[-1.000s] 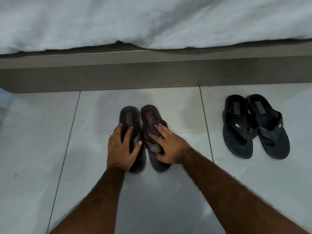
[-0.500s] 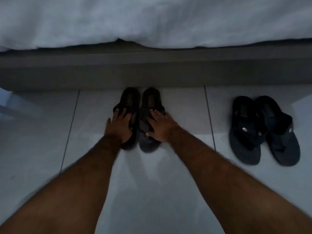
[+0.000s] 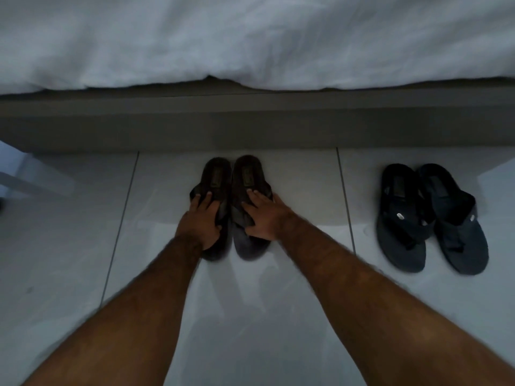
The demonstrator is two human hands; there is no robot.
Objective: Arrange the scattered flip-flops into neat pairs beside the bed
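Note:
Two dark brown flip-flops lie side by side on the tiled floor, heels close to the bed base. My left hand (image 3: 200, 222) presses flat on the straps of the left brown flip-flop (image 3: 216, 174). My right hand (image 3: 264, 215) lies on the straps of the right brown flip-flop (image 3: 248, 176). Both hands rest with fingers spread over the straps; the toe ends show below them. A pair of black flip-flops (image 3: 429, 215) lies together to the right, slightly angled, untouched.
The grey bed base (image 3: 250, 126) runs across the view just beyond the flip-flops, with a white duvet (image 3: 250, 37) hanging over it. Glossy light floor tiles (image 3: 69, 232) stretch left and toward me. A pale object edge (image 3: 11, 174) shows at far left.
Both hands have pushed the brown pair forward toward the bed base over the last second. The scene has grown darker. The black pair has stayed in place.

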